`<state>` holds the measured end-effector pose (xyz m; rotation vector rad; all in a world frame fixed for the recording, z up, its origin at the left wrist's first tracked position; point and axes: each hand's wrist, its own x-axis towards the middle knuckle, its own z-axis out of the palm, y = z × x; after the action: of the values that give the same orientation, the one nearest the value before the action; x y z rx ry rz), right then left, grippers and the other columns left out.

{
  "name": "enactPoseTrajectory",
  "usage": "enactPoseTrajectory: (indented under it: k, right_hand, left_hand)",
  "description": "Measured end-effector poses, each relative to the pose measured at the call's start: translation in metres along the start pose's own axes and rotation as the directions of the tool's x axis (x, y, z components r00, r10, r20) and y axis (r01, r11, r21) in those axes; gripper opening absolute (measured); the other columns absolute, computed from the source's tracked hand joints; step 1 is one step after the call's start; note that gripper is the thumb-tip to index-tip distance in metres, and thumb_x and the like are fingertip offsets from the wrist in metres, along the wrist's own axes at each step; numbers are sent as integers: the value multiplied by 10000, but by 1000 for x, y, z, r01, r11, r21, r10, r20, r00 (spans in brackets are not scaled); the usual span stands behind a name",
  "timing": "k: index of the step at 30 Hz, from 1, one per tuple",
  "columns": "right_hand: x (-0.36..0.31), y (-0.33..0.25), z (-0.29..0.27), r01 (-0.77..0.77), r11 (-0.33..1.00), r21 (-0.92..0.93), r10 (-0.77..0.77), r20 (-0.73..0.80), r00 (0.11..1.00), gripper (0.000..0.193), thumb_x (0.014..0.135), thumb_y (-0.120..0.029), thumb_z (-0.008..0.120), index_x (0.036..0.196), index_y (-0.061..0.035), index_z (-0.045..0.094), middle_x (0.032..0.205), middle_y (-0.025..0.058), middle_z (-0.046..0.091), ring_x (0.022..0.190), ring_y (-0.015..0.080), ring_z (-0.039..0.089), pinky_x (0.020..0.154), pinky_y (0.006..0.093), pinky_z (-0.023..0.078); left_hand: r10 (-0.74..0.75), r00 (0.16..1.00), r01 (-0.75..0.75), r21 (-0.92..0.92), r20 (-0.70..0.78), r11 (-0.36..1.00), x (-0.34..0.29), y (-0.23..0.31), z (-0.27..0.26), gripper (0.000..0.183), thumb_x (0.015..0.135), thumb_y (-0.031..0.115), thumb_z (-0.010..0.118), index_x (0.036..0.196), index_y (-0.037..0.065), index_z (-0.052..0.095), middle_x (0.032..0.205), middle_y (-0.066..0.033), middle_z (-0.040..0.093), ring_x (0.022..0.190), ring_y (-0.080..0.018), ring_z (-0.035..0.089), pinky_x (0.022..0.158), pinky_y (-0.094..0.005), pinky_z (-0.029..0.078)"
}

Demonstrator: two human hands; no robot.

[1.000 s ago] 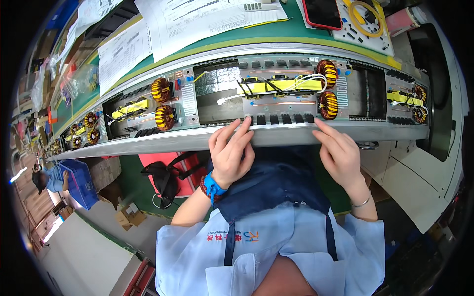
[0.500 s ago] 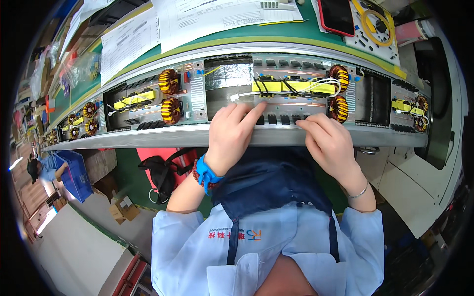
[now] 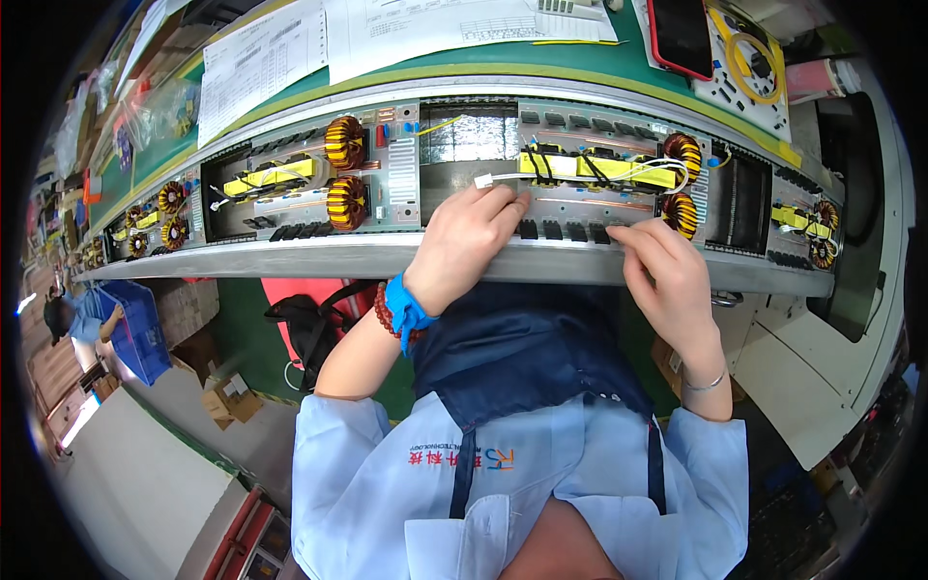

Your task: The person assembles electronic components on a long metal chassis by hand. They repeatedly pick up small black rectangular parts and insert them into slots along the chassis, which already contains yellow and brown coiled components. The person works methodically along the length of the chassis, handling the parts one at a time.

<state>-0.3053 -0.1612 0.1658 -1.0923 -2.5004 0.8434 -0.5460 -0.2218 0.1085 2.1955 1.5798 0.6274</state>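
Head view puts the long circuit board assembly (image 3: 464,184) across the upper half of my picture, lying on a grey conveyor rail (image 3: 319,256) that runs from nine o'clock to three o'clock. My left hand (image 3: 464,242) lies palm down on the board's near edge, fingers stretched together toward twelve o'clock, their tips touching a small white connector (image 3: 483,181) on a wire. My right hand (image 3: 667,271) sits at three o'clock of the left, well apart from it, fingers curled, with the fingertips pressed on the row of black components (image 3: 561,230) along the board's near edge. I cannot tell whether it pinches anything. A yellow transformer (image 3: 594,166) lies at twelve o'clock, just beyond both hands; copper toroid coils (image 3: 346,174) sit at ten o'clock of the left hand. Behind the rail, the green worktop (image 3: 580,60) carries paper sheets (image 3: 261,53) and a red-cased phone (image 3: 681,34).
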Motion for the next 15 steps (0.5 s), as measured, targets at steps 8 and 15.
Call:
enactPoseTrajectory:
  k: [8,15]
  right_hand:
    - [-10,4,-1,-21,1000,8,21,-25,999,245,759,27,619,997,-23,646,851,90,589,740,271,587,665,367,468]
    - [-13,9,1,2,999,37,0,-45,999,255,753,30,622,1000,-23,651,843,92,590,728,276,582,661,369,465]
  left_hand:
    - [-58,993,48,-95,-107,994,-5,5,0,240,728,-34,632,961,24,644,917,-91,618,817,-267,590,692,-368,488]
    - [-172,959,145,-133,-224,980,-6,9,-4,190,762,-76,642,932,8,636,874,-112,636,783,-286,608,681,-361,484]
